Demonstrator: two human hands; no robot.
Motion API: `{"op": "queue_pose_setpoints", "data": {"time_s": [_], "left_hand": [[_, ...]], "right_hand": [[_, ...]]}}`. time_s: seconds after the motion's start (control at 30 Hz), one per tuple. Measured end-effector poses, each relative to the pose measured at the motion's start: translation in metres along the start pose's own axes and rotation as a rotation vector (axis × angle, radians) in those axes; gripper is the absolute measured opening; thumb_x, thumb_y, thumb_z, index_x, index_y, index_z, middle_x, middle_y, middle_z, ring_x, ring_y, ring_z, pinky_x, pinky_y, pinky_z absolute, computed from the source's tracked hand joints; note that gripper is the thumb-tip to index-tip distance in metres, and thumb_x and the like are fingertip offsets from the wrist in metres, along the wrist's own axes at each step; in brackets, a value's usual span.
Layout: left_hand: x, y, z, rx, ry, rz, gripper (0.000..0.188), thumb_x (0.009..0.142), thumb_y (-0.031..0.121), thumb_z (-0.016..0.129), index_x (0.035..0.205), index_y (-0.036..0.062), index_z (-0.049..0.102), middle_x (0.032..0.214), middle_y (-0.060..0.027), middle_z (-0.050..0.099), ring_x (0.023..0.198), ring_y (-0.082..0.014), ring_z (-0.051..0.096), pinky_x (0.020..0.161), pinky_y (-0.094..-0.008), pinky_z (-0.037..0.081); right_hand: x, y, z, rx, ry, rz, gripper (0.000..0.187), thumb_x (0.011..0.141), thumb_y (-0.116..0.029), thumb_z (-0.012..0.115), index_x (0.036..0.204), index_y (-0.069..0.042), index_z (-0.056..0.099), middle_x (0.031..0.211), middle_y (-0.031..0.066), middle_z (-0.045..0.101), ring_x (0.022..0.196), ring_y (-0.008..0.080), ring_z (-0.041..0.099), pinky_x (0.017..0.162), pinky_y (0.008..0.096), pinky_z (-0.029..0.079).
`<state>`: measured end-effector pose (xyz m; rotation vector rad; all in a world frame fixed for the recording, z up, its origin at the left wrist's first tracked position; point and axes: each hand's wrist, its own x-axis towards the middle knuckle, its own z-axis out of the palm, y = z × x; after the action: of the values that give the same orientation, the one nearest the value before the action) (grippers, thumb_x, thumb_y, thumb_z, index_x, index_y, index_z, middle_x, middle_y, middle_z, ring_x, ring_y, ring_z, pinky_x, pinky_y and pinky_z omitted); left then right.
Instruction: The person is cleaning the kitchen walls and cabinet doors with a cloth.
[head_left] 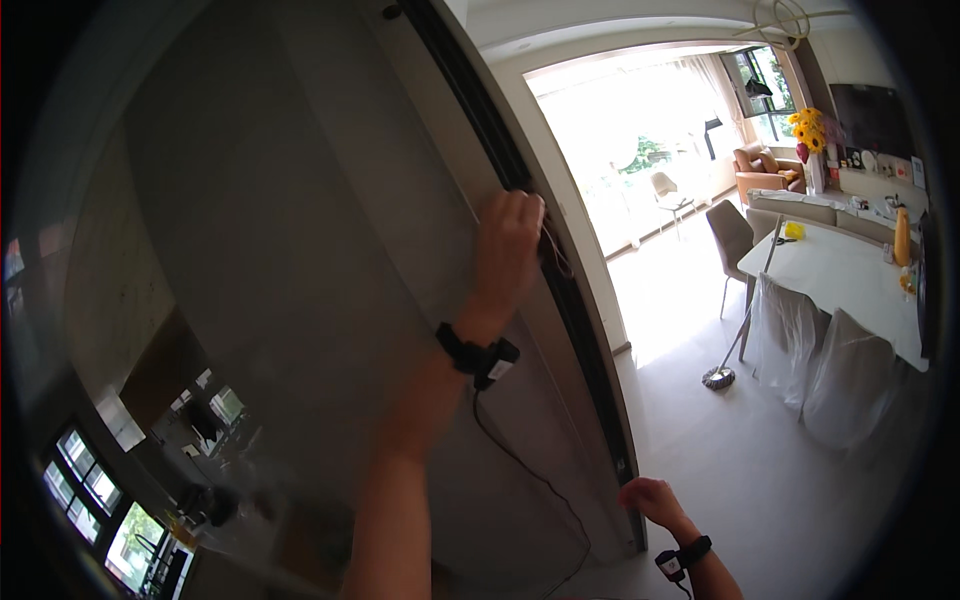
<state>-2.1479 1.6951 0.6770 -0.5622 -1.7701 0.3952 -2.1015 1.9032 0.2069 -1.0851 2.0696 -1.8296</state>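
A large dark grey glossy door panel (300, 220) fills the left and middle of the head view, with a black strip (585, 345) running down its edge. My left hand (510, 235) is raised to the upper part of that edge, its fingers curled closed against the strip. A thin pale cord loop (562, 262) hangs just beside those fingers; what else they grip is hidden. Lower down, my right hand (655, 498) is at the bottom part of the same edge. Its fingers are bent inward and closed, and whatever they hold cannot be made out.
Right of the panel, a mop (720, 375) leans against a white table (840, 265). Plastic-covered chairs (850, 375) stand at its near side, a grey chair (730, 240) at its far end. Black wrist bands with a cable (535, 475) are on my arms.
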Motion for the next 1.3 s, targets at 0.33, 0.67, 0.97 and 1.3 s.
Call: {"op": "queue_pose_setpoints", "data": {"time_s": [0.33,0.67,0.97,1.3], "left_hand": [[-0.188,0.018,-0.066,0.105,-0.112,0.161,0.036,0.088,0.008,0.068,0.124,0.0112,0.065,0.133,-0.0046,0.058,0.118,-0.0223,0.058,0.102,-0.0426,0.046],[-0.112,-0.090,-0.081,0.093,-0.231,0.100,0.049,0.085,0.006,0.061,0.133,0.0167,0.064,0.147,-0.0030,0.055,0.145,-0.0279,0.040,0.120,-0.0518,0.025],[0.022,-0.184,-0.116,0.438,0.195,-0.047,0.056,0.082,-0.002,0.059,0.134,0.0160,0.065,0.140,-0.0085,0.061,0.135,-0.0358,0.047,0.116,-0.0486,0.031],[-0.186,-0.058,-0.093,0.043,-0.015,-0.218,0.037,0.086,-0.004,0.056,0.119,0.0016,0.070,0.133,-0.0100,0.064,0.121,-0.0337,0.054,0.105,-0.0444,0.041]], "right_hand": [[0.057,-0.090,-0.046,0.059,0.411,-0.232,0.036,0.091,0.007,0.059,0.127,0.001,0.057,0.121,0.0126,0.064,0.112,0.0233,0.065,0.095,0.0344,0.056],[0.135,-0.150,-0.029,-0.380,0.404,-0.391,0.100,0.085,-0.017,0.079,0.160,-0.003,0.013,0.160,0.0233,0.025,0.149,0.0384,0.026,0.122,0.0480,0.026],[0.161,-0.180,0.003,-0.350,0.476,-0.368,0.118,0.074,-0.020,0.088,0.158,0.001,0.008,0.157,0.0271,0.024,0.147,0.0434,0.027,0.118,0.0482,0.032],[0.172,-0.177,0.025,-0.455,0.636,-0.307,0.136,0.064,-0.014,0.093,0.160,-0.001,-0.003,0.157,0.0294,0.021,0.144,0.0446,0.028,0.120,0.0486,0.029]]}}
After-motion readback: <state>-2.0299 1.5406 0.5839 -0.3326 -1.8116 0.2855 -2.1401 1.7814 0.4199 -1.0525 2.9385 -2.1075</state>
